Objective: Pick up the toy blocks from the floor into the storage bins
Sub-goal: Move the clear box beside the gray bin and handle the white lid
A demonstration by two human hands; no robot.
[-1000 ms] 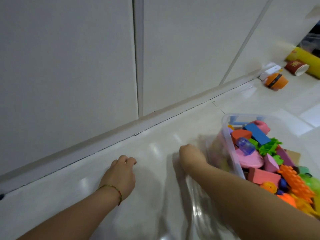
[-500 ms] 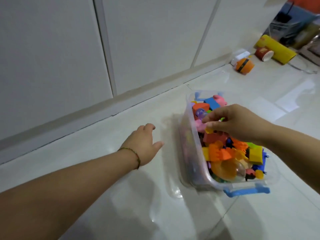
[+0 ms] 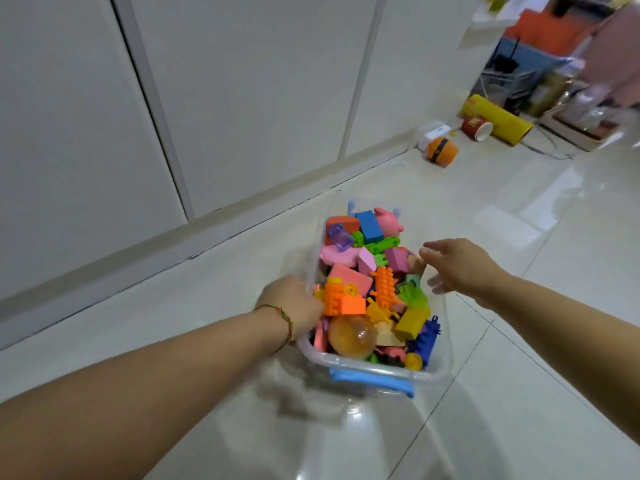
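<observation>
**Clear bin of toy blocks on tiled floor, both hands at its rim**

Lower frame: glossy pale tiled floor (image 3: 519, 393), running from the bottom edge up to the wall. Two bare forearms entered from the lower left and the right edge.

Centre: one clear plastic storage bin (image 3: 437, 372) with a blue handle (image 3: 372, 380) on its near end, standing on the floor. It was filled to the rim with toy blocks (image 3: 349, 278) in mixed colours. Nearest the handle lay a translucent orange ball (image 3: 352, 337), with a yellow block (image 3: 412, 322) and a blue toothed piece (image 3: 427, 337) to its right. Mid-bin: an orange studded block (image 3: 341, 299), an orange ridged piece (image 3: 384, 287), a green translucent piece (image 3: 412, 295). Far end: a blue block (image 3: 369, 226), a pink figure (image 3: 388, 220).

Left hand (image 3: 292, 303), thread bracelet (image 3: 285, 320) at the wrist: pressed against the bin's left wall, fingers reaching over the rim among the blocks. Whether it gripped anything could not be told; the fingertips were hidden.

Right hand (image 3: 457, 268): just beside the bin's right rim, fingers spread loosely, holding nothing.

Upper left: white wall panels (image 3: 242, 81) with a skirting strip at the floor.

Upper right, well apart from the bin: an orange round object with a dark band (image 3: 441, 151), a white box (image 3: 433, 133) behind it, a red paper cup (image 3: 476, 127) on its side, a yellow carton (image 3: 498, 119). Beyond these, blurred household clutter.
</observation>
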